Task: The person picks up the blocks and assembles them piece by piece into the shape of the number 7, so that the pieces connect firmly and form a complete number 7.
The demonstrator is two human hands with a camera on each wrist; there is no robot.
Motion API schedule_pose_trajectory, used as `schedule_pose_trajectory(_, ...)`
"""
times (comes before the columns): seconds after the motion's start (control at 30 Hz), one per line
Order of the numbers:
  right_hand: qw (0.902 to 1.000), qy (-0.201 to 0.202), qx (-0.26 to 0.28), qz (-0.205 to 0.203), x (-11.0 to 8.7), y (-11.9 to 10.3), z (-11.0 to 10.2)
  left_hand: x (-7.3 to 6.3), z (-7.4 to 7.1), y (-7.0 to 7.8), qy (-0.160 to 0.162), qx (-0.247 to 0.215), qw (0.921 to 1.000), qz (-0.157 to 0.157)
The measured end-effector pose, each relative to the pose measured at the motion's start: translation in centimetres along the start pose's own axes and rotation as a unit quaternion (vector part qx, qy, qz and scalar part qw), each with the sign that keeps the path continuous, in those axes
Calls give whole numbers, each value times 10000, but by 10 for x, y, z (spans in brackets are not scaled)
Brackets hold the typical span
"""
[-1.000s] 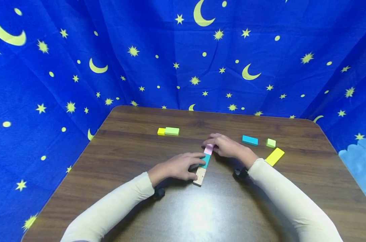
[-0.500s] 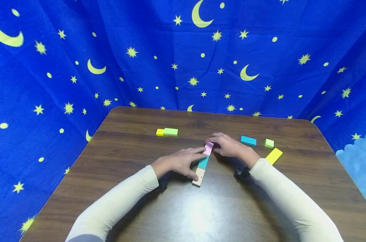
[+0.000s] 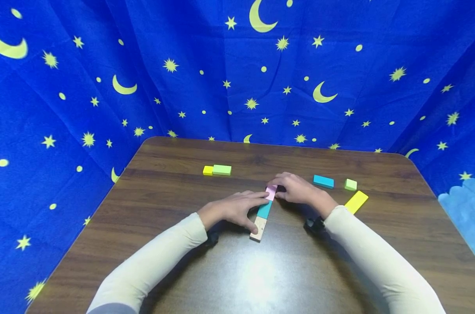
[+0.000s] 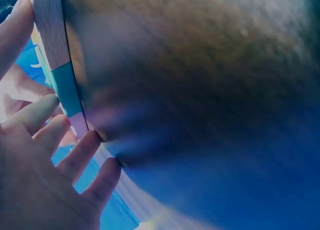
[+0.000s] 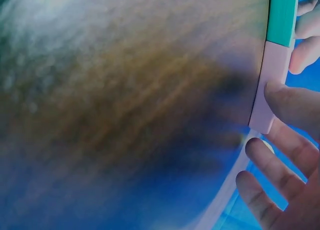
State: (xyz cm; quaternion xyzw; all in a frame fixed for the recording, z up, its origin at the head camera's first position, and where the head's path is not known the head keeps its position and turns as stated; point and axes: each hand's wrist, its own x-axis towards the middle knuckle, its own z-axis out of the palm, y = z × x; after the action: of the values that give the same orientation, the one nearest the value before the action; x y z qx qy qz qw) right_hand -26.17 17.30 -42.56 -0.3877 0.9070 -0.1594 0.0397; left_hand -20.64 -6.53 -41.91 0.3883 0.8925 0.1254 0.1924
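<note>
Three blocks lie end to end in a slanting row on the table: a bare wood block (image 3: 261,224) nearest me, a teal block (image 3: 264,210) in the middle and a pink block (image 3: 271,192) at the far end. My left hand (image 3: 237,210) lies along the row's left side, its thumb at the wood block and its outstretched fingers reaching the teal and pink ones. With thumb and forefinger, my right hand (image 3: 294,188) pinches the pink block; in the right wrist view the thumb (image 5: 287,100) presses its side, the other fingers spread beyond its end.
At the back left, a small yellow block (image 3: 208,170) touches a light green block (image 3: 222,170). To the right lie a blue block (image 3: 324,181), a small light green block (image 3: 351,185) and a longer yellow block (image 3: 357,202) near my right sleeve. A blue curtain (image 3: 206,91) hangs behind the table.
My left hand has shifted slightly forward, its fingertips sliding from the teal block toward the pink one. The right hand stays at the pink block, and the row looks unchanged.
</note>
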Motion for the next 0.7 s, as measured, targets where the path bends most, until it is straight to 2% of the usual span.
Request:
schedule_pose_trajectory(0.4, 9999, -29, -65, 83, 1, -1, -2, 1, -3, -1, -88, -36, 9999, -87)
schedule_pose_trajectory(0.7, 9996, -221, -73, 166, 0, -3, -2, 1, 0, -1, -67, -24, 9999, -140)
